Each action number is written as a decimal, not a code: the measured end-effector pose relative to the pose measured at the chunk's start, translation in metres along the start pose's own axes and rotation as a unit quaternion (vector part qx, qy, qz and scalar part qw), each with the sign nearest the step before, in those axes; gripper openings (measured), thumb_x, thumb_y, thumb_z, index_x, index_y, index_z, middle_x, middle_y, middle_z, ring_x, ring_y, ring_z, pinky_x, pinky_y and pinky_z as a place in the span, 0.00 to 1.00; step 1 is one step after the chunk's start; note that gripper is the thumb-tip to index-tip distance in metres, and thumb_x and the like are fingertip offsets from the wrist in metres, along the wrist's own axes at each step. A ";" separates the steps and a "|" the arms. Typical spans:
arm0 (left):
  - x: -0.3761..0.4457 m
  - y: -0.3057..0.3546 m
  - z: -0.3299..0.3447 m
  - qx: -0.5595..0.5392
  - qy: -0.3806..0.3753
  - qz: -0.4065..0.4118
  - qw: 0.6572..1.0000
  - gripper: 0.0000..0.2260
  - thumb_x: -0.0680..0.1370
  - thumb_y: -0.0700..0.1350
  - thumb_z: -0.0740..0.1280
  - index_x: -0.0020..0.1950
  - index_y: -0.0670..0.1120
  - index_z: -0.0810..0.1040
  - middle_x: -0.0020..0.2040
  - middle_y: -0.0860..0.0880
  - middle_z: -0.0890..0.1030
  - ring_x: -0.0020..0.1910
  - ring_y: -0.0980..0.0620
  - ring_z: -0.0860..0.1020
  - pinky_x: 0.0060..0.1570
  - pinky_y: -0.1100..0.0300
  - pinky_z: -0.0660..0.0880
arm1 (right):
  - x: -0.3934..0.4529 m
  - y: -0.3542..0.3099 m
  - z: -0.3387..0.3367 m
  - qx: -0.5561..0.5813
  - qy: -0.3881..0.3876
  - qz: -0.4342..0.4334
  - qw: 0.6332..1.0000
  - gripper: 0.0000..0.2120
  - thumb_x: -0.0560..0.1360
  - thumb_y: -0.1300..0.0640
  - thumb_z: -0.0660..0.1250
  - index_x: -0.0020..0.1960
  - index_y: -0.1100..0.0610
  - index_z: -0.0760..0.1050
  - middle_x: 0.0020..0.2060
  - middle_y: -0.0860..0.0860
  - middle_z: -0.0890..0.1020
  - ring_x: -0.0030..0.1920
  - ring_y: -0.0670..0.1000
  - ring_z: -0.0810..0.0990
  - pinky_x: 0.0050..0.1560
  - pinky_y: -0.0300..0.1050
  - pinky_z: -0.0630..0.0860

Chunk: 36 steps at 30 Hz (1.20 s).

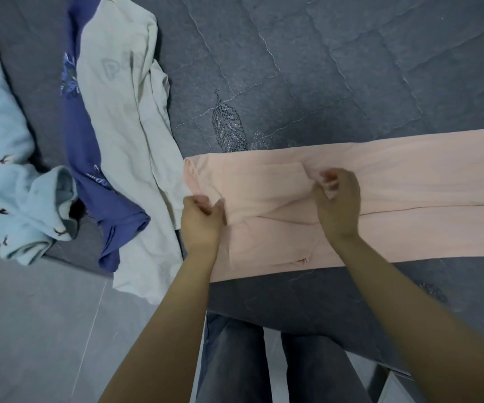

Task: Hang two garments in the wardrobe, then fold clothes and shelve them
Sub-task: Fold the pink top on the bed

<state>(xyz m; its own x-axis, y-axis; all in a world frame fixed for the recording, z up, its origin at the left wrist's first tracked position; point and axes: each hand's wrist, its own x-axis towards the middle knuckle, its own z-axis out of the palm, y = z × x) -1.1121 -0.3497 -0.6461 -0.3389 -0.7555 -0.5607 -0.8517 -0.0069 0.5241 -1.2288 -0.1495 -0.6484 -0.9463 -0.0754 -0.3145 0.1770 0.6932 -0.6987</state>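
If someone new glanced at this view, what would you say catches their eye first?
The long pale pink trousers spread flat across the dark grey quilted bedspread stand out first, with the left hand and right hand each pinching their fabric near the waist end. To the left lies a heap: cream shirt, blue-violet garment, light blue bird-print top.

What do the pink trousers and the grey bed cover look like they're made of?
Pink trousers: probably a thin, matte cotton-type knit; it lies flat and gathers into soft folds where both hands pinch it. Grey bed cover: looks like a quilted matte textile, with wavy stitch lines and an embroidered leaf.
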 end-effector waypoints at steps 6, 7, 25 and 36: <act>-0.019 -0.013 0.014 -0.177 -0.158 -0.231 0.943 0.18 0.78 0.56 0.67 0.50 0.39 0.76 0.41 0.42 0.81 0.31 0.53 0.75 0.32 0.63 0.74 | -0.013 0.029 -0.015 0.411 -0.015 0.458 0.788 0.09 0.78 0.55 0.68 0.50 0.62 0.76 0.41 0.55 0.80 0.35 0.50 0.78 0.28 0.38 0.78; -0.019 -0.012 0.017 -0.220 -0.139 -0.228 0.938 0.14 0.78 0.53 0.68 0.47 0.41 0.74 0.40 0.42 0.80 0.31 0.53 0.75 0.35 0.63 0.74 | -0.007 0.029 -0.014 0.440 -0.002 0.453 0.775 0.10 0.78 0.54 0.68 0.51 0.62 0.76 0.42 0.55 0.80 0.37 0.50 0.79 0.30 0.38 0.79; -0.006 0.000 0.000 0.081 0.033 0.110 0.990 0.11 0.75 0.44 0.71 0.52 0.41 0.75 0.48 0.45 0.76 0.45 0.47 0.75 0.45 0.60 0.71 | 0.001 0.053 -0.061 0.115 -0.077 0.324 0.936 0.10 0.77 0.56 0.66 0.51 0.63 0.79 0.45 0.54 0.82 0.44 0.52 0.80 0.44 0.46 0.79; 0.112 0.042 -0.026 0.303 -0.107 0.305 0.896 0.09 0.77 0.49 0.69 0.51 0.45 0.81 0.55 0.45 0.78 0.59 0.42 0.71 0.57 0.51 0.65 | -0.010 0.035 -0.008 -0.215 -0.192 -0.168 0.943 0.25 0.77 0.62 0.66 0.73 0.62 0.67 0.74 0.59 0.65 0.73 0.61 0.63 0.72 0.58 0.62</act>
<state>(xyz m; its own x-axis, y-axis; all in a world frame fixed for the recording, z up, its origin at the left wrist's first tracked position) -1.1757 -0.4515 -0.6707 -0.8289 -0.3536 -0.4334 -0.5205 0.7712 0.3665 -1.2156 -0.1183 -0.6645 -0.7478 -0.5382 -0.3888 -0.3185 0.8046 -0.5012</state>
